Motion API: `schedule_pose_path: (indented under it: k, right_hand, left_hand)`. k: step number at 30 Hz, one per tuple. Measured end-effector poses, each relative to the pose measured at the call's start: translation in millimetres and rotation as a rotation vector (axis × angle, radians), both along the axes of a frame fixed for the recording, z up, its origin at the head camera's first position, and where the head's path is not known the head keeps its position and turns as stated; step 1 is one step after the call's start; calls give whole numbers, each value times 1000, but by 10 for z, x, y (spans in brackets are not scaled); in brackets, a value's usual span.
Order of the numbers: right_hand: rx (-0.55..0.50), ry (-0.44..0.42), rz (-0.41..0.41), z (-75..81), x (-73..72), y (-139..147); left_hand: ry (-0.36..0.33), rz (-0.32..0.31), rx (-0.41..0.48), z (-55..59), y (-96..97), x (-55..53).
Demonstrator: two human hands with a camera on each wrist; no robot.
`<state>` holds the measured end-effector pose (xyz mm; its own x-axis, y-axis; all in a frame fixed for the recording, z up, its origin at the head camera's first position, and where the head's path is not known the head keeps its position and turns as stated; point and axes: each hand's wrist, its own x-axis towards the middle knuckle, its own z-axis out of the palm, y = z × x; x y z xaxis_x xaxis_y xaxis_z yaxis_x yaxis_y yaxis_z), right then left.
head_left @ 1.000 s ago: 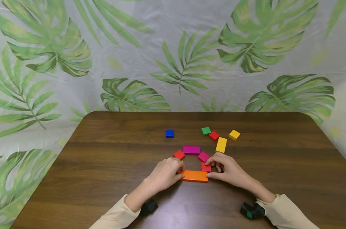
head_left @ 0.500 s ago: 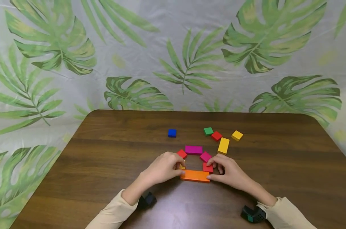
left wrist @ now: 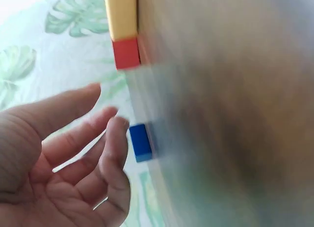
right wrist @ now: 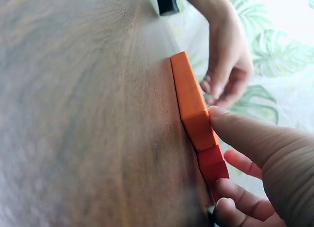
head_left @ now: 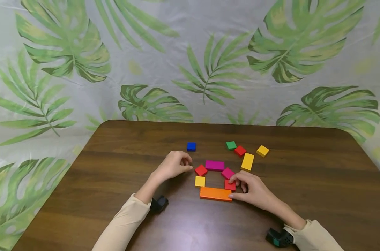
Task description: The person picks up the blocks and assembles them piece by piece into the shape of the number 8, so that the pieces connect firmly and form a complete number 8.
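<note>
My left hand (head_left: 174,165) is raised just left of the ring of blocks, its loosely bent fingers holding nothing. Nearest to it are a red block (head_left: 201,170) and, beyond, a blue block (head_left: 191,146); the left wrist view shows the blue block (left wrist: 141,142) right past the fingertips. At the ring's right side my right hand (head_left: 255,190) has its thumb against the end of the long orange block (head_left: 215,194) and its bent fingers on another red block (head_left: 230,185). These two blocks (right wrist: 191,97) meet in the right wrist view.
A yellow block (head_left: 200,181), a magenta bar (head_left: 215,165) and a magenta block (head_left: 228,173) complete the ring's outline. Farther back right lie a green block (head_left: 231,145), a red block (head_left: 240,151), a long yellow block (head_left: 247,162) and a small yellow block (head_left: 262,151). A leaf-patterned cloth (head_left: 152,52) hangs behind the table.
My left hand has let go of the yellow block and the orange block's left end and moved away toward the blue block. The right hand stays at the orange and red blocks.
</note>
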<state>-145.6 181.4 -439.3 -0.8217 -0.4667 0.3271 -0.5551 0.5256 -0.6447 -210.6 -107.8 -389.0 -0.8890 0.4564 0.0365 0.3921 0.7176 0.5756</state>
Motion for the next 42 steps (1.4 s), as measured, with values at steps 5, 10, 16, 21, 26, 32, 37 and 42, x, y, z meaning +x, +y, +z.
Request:
schedule_pose_path:
  k: [5, 10, 16, 21, 26, 32, 37, 42]
  right_hand:
    - [-15, -5, 4, 15, 13, -8]
    - [-21, 3, 8, 28, 15, -6]
    - [-21, 4, 4, 11, 11, 1]
    - [-15, -10, -3, 12, 14, -2]
    - [-13, -22, -9, 21, 11, 4]
    - [-21, -31, -1, 17, 5, -7]
    - [-26, -34, -4, 23, 10, -5]
    - [-27, -26, -13, 29, 5, 0]
  left_hand:
    - [59, 144, -31, 12, 13, -205]
    - [100, 200, -77, -8, 44, -405]
    - [80, 180, -116, -41, 72, -543]
    - [45, 160, -131, -39, 82, -572]
    - [41, 171, -166, -25, 93, -590]
    - [42, 182, -188, -9, 28, -563]
    - [21, 195, -210, 21, -15, -470]
    - [-5, 204, -222, 67, -38, -335]
